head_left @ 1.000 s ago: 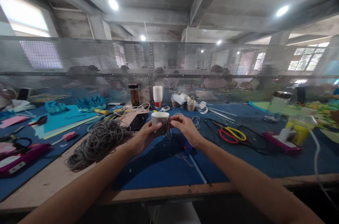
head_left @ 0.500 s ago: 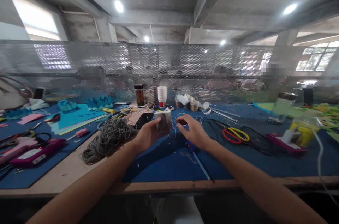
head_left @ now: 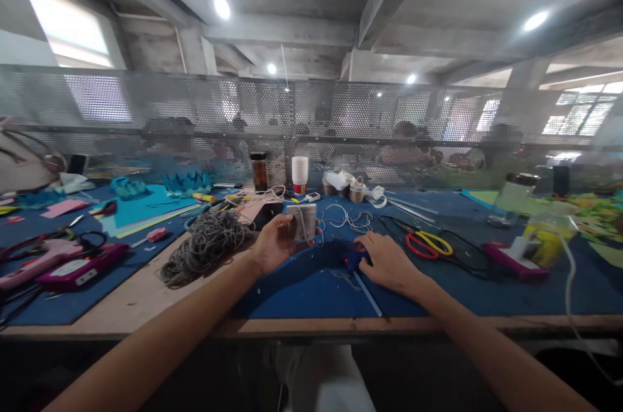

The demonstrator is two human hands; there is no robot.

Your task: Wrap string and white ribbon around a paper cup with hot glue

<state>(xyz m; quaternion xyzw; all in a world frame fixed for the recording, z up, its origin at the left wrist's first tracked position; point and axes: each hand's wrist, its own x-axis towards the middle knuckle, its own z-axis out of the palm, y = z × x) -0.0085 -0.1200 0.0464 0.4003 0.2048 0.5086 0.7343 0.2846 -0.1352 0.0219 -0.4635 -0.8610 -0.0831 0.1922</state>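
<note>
My left hand (head_left: 273, 244) is closed round a small grey-and-white piece (head_left: 304, 222), held upright above the mat with a strand of cord across its face. Beside that hand lies a tangled heap of grey cord (head_left: 207, 246). My right hand (head_left: 392, 263) is down at the mat, its fingers curled over a dark blue glue gun (head_left: 351, 255), partly hidden by them. From the gun a pale glue stick (head_left: 368, 296) points toward the table's front edge. Loops of thin white cord (head_left: 343, 217) lie just beyond both hands.
Scissors with red and yellow handles (head_left: 428, 245) lie right of my right hand. A stack of paper cups (head_left: 300, 173) and a jar with brown contents (head_left: 259, 172) stand at the back, before a perforated metal screen (head_left: 311, 110). A pink glue gun (head_left: 43, 261) lies left.
My right hand has moved down and right, from open near the held piece onto the blue glue gun. My left hand still holds the piece, its face now turned more toward me.
</note>
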